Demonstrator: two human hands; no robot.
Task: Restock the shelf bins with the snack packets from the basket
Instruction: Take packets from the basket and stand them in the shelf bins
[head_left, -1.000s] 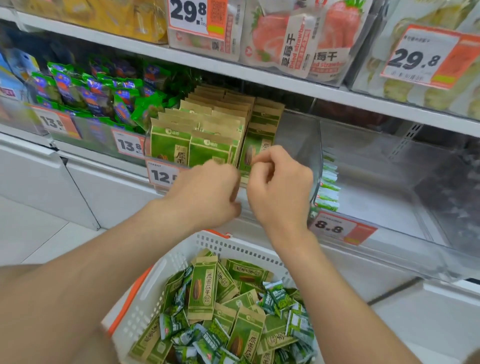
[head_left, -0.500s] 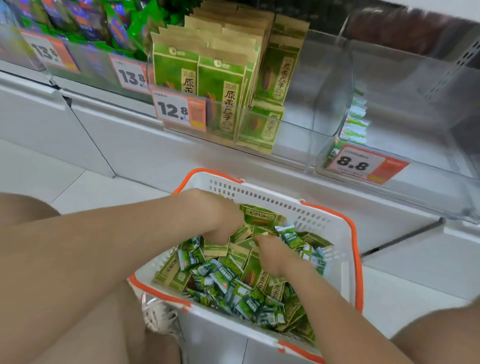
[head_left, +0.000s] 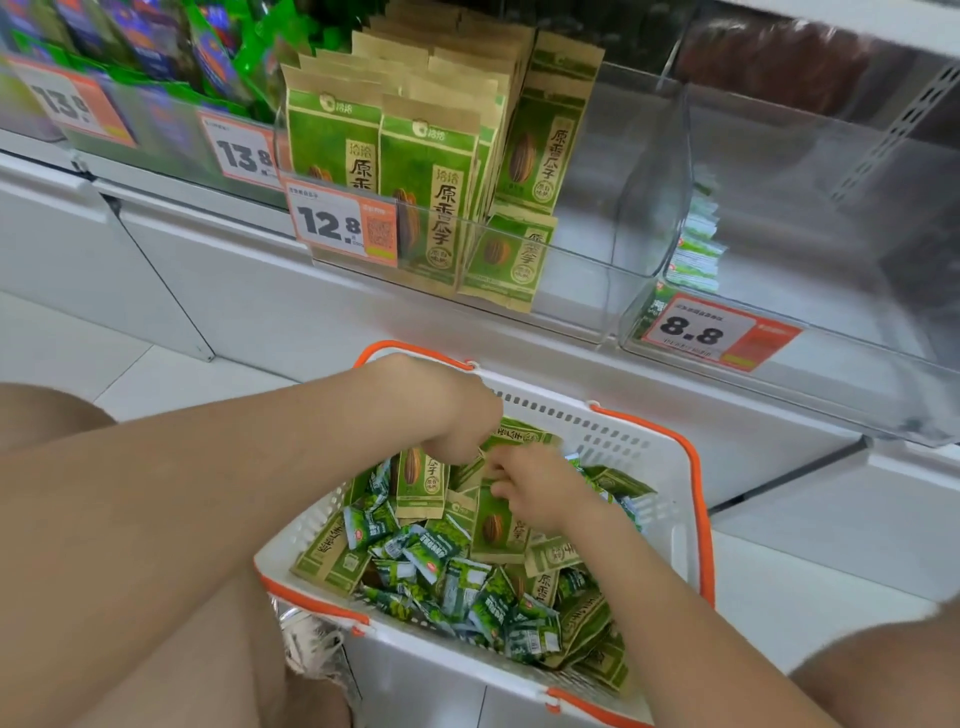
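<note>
Back from the shelf bin (head_left: 597, 291), the hands are digging in the basket (head_left: 696, 493) for refills: the right hand (head_left: 535, 486) is pinching a seed packet (head_left: 498, 527) in its grip, while the left hand (head_left: 457, 415) is hiding its grip.

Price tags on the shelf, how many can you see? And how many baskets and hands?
Price tags: 4
Basket: 1
Hands: 2, the left hand and the right hand
Total: 7

We read four price tags on the bin fronts: first tag (head_left: 67, 101), cut off, "13"; second tag (head_left: 241, 156), "13.8"; third tag (head_left: 332, 223), "12.8"; fourth tag (head_left: 693, 330), "8.8". Shelf packets (head_left: 431, 192) carry 洽洽 and 原香瓜子; loose packets (head_left: 421, 480) show parts of that name.
</note>
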